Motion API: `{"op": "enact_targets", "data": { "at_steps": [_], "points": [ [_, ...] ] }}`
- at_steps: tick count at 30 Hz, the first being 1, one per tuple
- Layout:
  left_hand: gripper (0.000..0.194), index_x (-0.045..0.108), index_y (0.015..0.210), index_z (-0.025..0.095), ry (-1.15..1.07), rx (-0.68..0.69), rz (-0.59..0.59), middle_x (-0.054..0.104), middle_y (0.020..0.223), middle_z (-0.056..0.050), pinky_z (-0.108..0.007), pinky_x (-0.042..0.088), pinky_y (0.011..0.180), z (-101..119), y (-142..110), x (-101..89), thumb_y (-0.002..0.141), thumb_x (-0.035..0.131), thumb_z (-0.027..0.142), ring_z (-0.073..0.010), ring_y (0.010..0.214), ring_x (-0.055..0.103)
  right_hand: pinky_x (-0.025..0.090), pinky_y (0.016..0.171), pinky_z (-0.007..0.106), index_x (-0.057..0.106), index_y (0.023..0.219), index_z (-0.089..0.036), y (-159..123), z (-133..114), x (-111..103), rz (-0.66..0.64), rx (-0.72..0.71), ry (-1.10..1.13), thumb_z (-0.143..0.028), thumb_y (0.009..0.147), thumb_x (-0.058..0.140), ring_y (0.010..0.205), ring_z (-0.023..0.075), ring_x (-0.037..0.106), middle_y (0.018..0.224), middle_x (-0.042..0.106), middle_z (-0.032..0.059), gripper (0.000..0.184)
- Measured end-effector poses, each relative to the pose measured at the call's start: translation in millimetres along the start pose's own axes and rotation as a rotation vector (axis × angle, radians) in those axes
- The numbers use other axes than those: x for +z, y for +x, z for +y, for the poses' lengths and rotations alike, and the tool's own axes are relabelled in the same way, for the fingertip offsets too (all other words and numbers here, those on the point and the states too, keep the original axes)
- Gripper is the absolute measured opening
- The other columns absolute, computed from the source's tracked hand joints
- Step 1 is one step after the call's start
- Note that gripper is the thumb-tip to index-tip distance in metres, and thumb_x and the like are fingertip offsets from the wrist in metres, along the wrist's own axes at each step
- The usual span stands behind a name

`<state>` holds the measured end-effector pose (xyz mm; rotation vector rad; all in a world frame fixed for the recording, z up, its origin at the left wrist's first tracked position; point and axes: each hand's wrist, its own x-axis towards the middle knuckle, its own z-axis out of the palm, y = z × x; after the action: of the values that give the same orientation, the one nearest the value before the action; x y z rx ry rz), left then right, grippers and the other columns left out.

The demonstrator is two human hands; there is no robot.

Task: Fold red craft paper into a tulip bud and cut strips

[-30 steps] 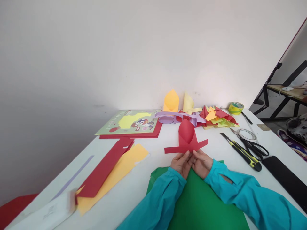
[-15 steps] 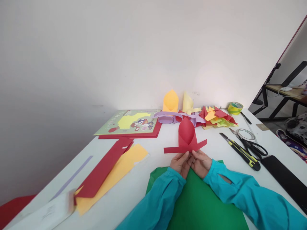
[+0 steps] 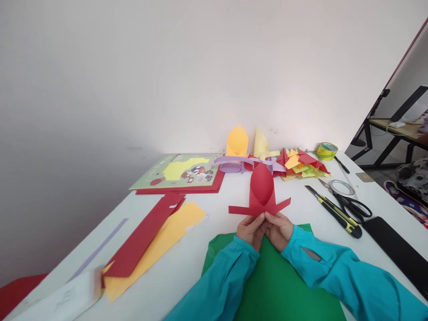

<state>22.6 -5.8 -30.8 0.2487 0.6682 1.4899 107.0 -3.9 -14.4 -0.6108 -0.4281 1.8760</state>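
A red folded paper piece (image 3: 262, 189), curved into a pointed hood with two strips sticking out at its sides, is held up over the table. My left hand (image 3: 251, 231) pinches its lower edge from the left. From the right, my right hand (image 3: 279, 229) pinches the same edge, thumbs almost meeting. The other fingers are curled underneath, partly hidden. Below both hands and the teal sleeves lies a green sheet (image 3: 284, 290).
Similar orange (image 3: 237, 141) and cream paper shapes (image 3: 261, 143) stand by the wall, near a pile of folded papers (image 3: 302, 165). Rightward lie a utility knife (image 3: 334, 211), scissors (image 3: 354, 207) and tape (image 3: 327, 150). Red (image 3: 143, 236) and orange paper (image 3: 177, 229) lie left.
The red paper piece has turned slightly, its rounded opening now facing me more squarely. My right hand has shifted a little left, its thumb closer to the left thumb.
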Motion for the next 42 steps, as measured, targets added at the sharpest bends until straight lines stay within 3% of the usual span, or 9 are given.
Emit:
{"op": "enact_targets", "data": {
  "at_steps": [5,10,16,20,25,29,33,36,42],
  "points": [
    [0.021,0.065,0.064,0.011,0.050,-0.086,0.010,0.071,0.066,-0.006,-0.036,0.057,0.075,24.4,7.4,0.1,0.051,0.082,0.012,-0.0200,0.067,0.069,0.047,0.079,0.029,0.064,0.073,-0.015,2.2,-13.9,-1.8,0.042,0.153,-0.056,-0.017,0.058,0.078,0.082,0.0172,0.065,0.075,0.071,0.0031,0.020],
    [0.030,0.068,0.079,0.013,0.128,0.079,-0.039,0.073,0.079,-0.007,-0.036,0.057,0.074,50.9,11.3,-1.1,0.053,0.082,0.019,-0.0207,0.074,0.069,0.048,0.073,0.031,0.061,0.081,-0.019,9.5,-40.9,-2.2,0.219,0.245,-0.100,-0.033,0.076,0.064,0.074,0.0161,0.066,0.075,0.070,0.0025,0.016],
    [0.033,0.069,0.078,0.012,0.322,0.248,-0.068,0.071,0.068,-0.005,-0.037,0.058,0.064,54.3,10.9,-0.3,0.052,0.082,0.027,-0.0210,0.066,0.067,0.043,0.055,0.023,0.063,0.081,-0.019,5.9,-54.0,3.1,-0.182,0.147,-0.438,-0.054,0.072,0.063,0.063,0.0133,0.061,0.074,0.068,0.0033,0.037],
    [0.032,0.069,0.077,0.012,0.362,0.252,-0.104,0.071,0.066,-0.005,-0.034,0.056,0.060,53.1,10.2,-1.0,0.052,0.082,0.027,-0.0189,0.061,0.066,0.043,0.059,0.025,0.066,0.095,-0.018,1.4,-50.6,2.0,-0.357,0.082,-0.701,-0.060,0.071,0.060,0.070,0.0152,0.061,0.086,0.068,0.0063,0.049],
    [0.031,0.069,0.075,0.013,0.495,0.326,-0.187,0.072,0.069,-0.005,-0.028,0.054,0.060,50.9,6.5,-1.1,0.049,0.082,0.024,-0.0174,0.062,0.065,0.046,0.077,0.035,0.067,0.099,-0.016,1.6,-45.2,-4.4,-0.420,0.111,-0.799,-0.058,0.075,0.057,0.078,0.0189,0.063,0.088,0.069,0.0087,0.049],
    [0.019,0.070,0.071,0.014,0.501,0.319,-0.286,0.065,0.053,0.000,-0.025,0.047,0.042,46.8,2.2,-0.7,0.058,0.078,0.025,-0.0114,0.041,0.054,0.045,0.081,0.038,0.068,0.098,-0.015,0.4,-43.2,-6.3,-0.430,0.115,-0.761,-0.058,0.075,0.057,0.082,0.0211,0.064,0.089,0.069,0.0099,0.050],
    [0.016,0.071,0.066,0.014,0.558,0.400,-0.240,0.066,0.060,-0.001,-0.025,0.048,0.048,48.7,4.2,1.8,0.058,0.077,0.026,-0.0118,0.050,0.055,0.044,0.085,0.043,0.066,0.104,-0.017,-1.7,-46.4,1.5,-0.423,0.077,-0.850,-0.060,0.075,0.055,0.088,0.0231,0.064,0.097,0.068,0.0122,0.053],
    [0.015,0.072,0.066,0.015,0.613,0.432,-0.256,0.065,0.060,-0.001,-0.023,0.047,0.048,62.7,10.0,18.1,0.058,0.077,0.026,-0.0114,0.053,0.055,0.043,0.085,0.046,0.065,0.106,-0.018,0.4,-52.7,17.8,-0.422,0.008,-0.939,-0.063,0.075,0.053,0.089,0.0242,0.064,0.102,0.067,0.0131,0.056],
    [0.013,0.069,0.060,0.016,0.825,0.638,-0.410,0.059,0.055,0.001,-0.020,0.037,0.036,111.1,7.7,86.3,0.063,0.073,0.027,-0.0073,0.042,0.045,0.042,0.089,0.044,0.069,0.100,-0.019,2.8,-72.5,73.6,-0.473,-0.332,-0.811,-0.056,0.084,0.046,0.096,0.0248,0.061,0.096,0.069,0.0094,0.047]
  ]
}}
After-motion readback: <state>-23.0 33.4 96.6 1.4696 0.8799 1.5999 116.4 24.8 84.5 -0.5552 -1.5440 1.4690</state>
